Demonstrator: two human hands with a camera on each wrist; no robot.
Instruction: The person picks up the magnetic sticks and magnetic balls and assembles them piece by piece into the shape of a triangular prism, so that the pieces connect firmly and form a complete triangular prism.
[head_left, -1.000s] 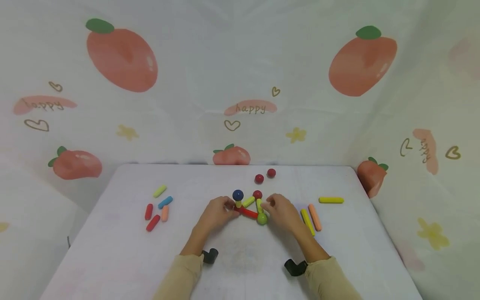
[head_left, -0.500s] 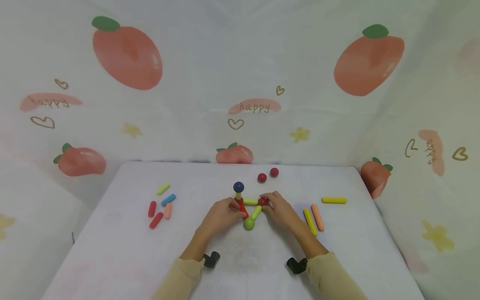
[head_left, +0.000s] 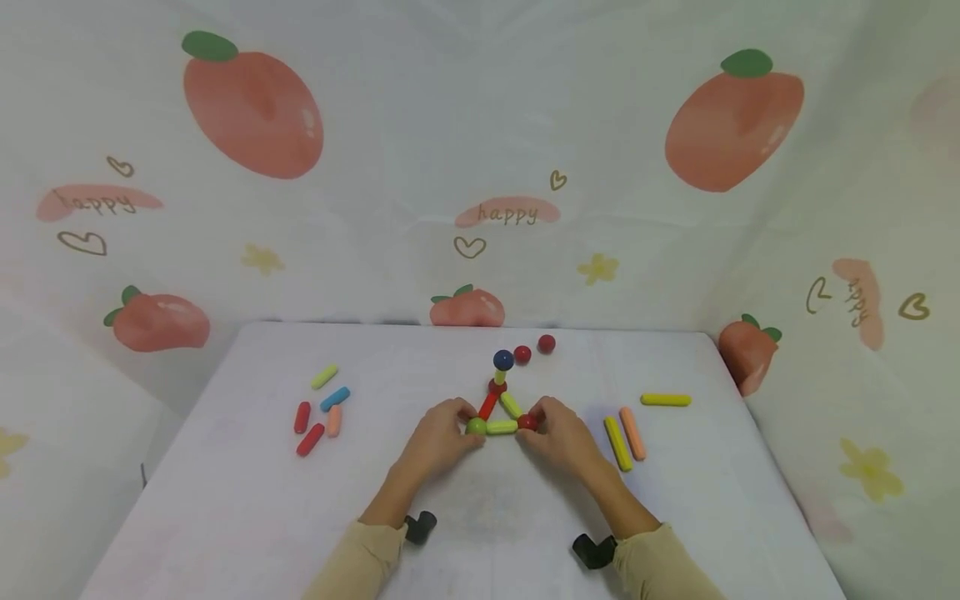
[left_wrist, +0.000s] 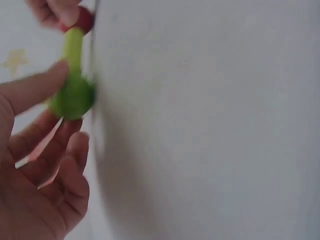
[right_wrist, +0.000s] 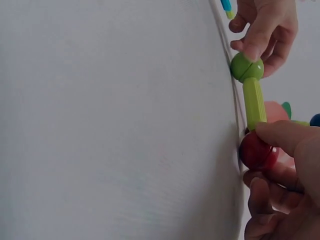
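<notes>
A small triangle of sticks and balls stands upright on the white table (head_left: 225,500). Its base is a yellow-green stick (head_left: 501,427) between a green ball (head_left: 476,426) and a red ball (head_left: 528,422). A red stick (head_left: 488,406) and a green stick (head_left: 512,405) rise to a red ball (head_left: 497,387), topped by a short stick and a dark blue ball (head_left: 503,360). My left hand (head_left: 442,435) pinches the green ball (left_wrist: 74,99) (right_wrist: 246,67). My right hand (head_left: 558,433) pinches the red ball (right_wrist: 257,151).
Several short sticks (head_left: 318,408) in green, blue, red and orange lie at the left. A yellow-green stick (head_left: 617,442), an orange one (head_left: 632,433) and a yellow one (head_left: 665,400) lie at the right. Two loose red balls (head_left: 534,349) sit near the back edge.
The figure has been turned and stood up: the green ball moved from the near point to the left base corner, and the blue ball now tops the apex farther back.
</notes>
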